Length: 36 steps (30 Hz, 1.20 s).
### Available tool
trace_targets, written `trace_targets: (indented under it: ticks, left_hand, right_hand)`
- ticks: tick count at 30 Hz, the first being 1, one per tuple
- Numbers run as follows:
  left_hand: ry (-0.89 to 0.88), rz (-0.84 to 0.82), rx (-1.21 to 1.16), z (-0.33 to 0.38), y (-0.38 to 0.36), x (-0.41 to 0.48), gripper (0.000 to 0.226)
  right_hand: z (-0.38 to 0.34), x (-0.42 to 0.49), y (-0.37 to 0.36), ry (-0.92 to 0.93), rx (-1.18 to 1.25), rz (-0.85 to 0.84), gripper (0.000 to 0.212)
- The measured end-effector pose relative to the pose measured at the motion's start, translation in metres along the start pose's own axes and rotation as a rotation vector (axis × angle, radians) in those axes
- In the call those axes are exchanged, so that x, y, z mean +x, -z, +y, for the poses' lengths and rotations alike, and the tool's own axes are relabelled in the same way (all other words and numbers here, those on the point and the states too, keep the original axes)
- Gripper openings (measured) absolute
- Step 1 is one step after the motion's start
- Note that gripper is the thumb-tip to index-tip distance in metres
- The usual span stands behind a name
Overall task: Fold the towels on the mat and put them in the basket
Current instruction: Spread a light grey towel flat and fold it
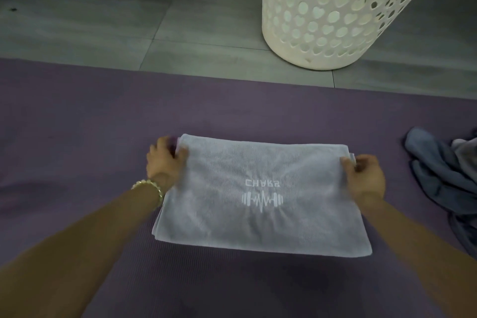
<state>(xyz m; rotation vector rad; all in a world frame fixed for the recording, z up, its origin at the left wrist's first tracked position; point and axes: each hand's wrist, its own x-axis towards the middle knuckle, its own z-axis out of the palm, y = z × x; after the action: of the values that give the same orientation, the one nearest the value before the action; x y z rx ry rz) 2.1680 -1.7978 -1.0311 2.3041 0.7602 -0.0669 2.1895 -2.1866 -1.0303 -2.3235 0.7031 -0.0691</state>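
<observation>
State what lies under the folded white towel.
The purple mat shows all around the white towel, so it lies beneath. Whether anything else is under it is hidden.

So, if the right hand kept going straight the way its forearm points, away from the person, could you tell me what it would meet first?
The right hand, gripping the light towel, would likely cross bare purple mat and floor tiles, passing right of the white basket, though depth is unclear.

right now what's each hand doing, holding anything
Left hand: closed on the far left corner of the light towel.
Right hand: closed on its far right corner.
</observation>
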Motion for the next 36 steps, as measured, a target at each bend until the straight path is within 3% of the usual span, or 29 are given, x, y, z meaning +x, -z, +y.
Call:
trace_targets:
  ticks: [2,4,6,8,12,20,24,27,29,33,36]
  left_hand:
    - [-0.293,0.108,0.192,0.003,-0.012,-0.024,0.054]
    - [-0.678,0.032,0.328,0.004,-0.037,-0.058,0.055]
    - [-0.836,-0.101,0.479,-0.005,-0.067,-0.093,0.055]
    - [-0.780,-0.153,0.540,-0.015,-0.085,-0.115,0.053]
    - [-0.650,-0.134,0.617,-0.020,-0.082,-0.111,0.059]
    - [-0.291,-0.084,0.591,-0.043,-0.038,-0.073,0.063]
    - [-0.302,-0.171,0.479,-0.043,-0.021,-0.069,0.076]
    - [-0.145,-0.079,0.165,-0.036,-0.009,-0.075,0.079]
    - [-0.009,-0.036,0.128,-0.036,0.004,-0.072,0.076]
    - [0.104,-0.197,0.021,-0.046,0.024,-0.057,0.061]
    - [0.149,-0.272,-0.054,-0.046,0.030,-0.055,0.051]
  right_hand:
    - [-0.009,-0.025,-0.011,0.279,-0.089,0.113,0.040]
    - [-0.015,-0.061,-0.036,0.510,-0.164,-0.040,0.049]
    - [-0.011,-0.099,-0.066,0.675,-0.310,-0.242,0.055]
    - [-0.005,-0.125,-0.085,0.768,-0.442,-0.321,0.054]
    - [0.013,-0.114,-0.074,0.730,-0.606,-0.296,0.058]
    - [0.059,-0.067,-0.010,0.407,-0.595,-0.220,0.071]
    - [0.068,-0.061,0.008,0.314,-0.589,-0.210,0.074]
    - [0.048,-0.073,-0.002,0.381,-0.481,-0.194,0.074]
    - [0.029,-0.088,-0.017,0.495,-0.410,-0.274,0.070]
    - [-0.012,-0.125,-0.067,0.784,-0.356,-0.481,0.063]
    - [-0.034,-0.152,-0.100,0.898,-0.371,-0.561,0.066]
